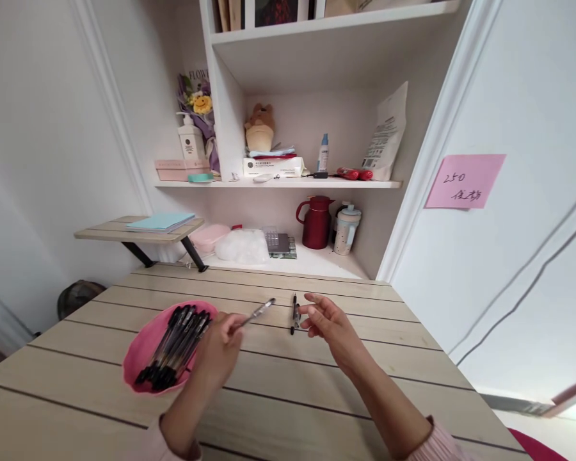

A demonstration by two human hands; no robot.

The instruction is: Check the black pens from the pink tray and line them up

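Note:
My left hand is closed around a slim pen whose tip points up and to the right. My right hand pinches a black pen cap or short pen piece between thumb and fingertips, held upright just above the wooden table. The two hands are close together over the table's middle. Left of my left hand, a pink bowl holds several black pens lying side by side.
Behind the table, white shelves hold a red jug, a pale cup, a pink box and a plastic bag. A small side shelf carries a blue notebook. A pink sticky note hangs on the right wall.

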